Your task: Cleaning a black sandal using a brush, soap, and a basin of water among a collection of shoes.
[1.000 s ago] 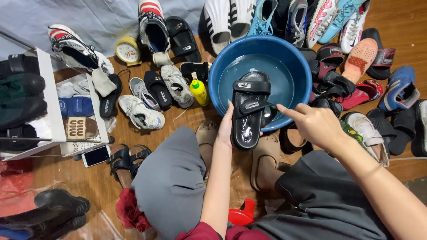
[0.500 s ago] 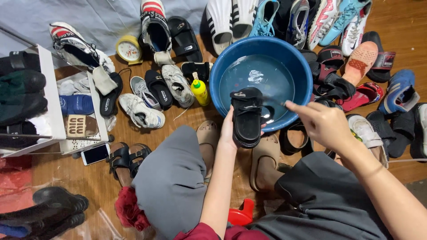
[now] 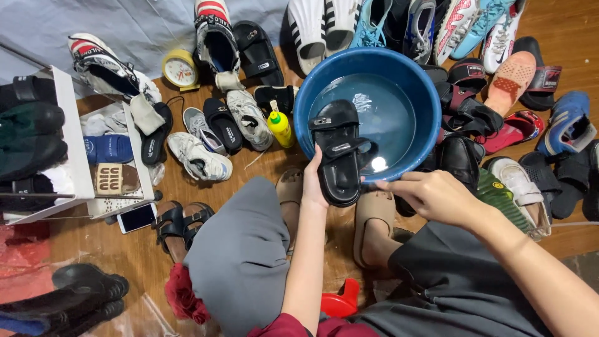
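Left hand (image 3: pixel 314 187) grips a black sandal (image 3: pixel 340 155) from beneath, toe over the blue basin (image 3: pixel 419 134) rim, fingers wrapped behind the sole, mostly hidden. Right hand (image 3: pixel 430 195) hovers just right of the sandal, fingers curled together, pinching nothing visible. Yellow bottle (image 3: pixel 280 127) stands left of the basin; label unreadable.

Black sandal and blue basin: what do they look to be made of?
Black sandal, held by the left hand: seemingly synthetic leather or rubber, matte with a faint sheen, two straps with small metal-looking buckles. Blue basin: most likely moulded plastic, with a smooth, evenly coloured wall and a rounded glossy rim, holding water.
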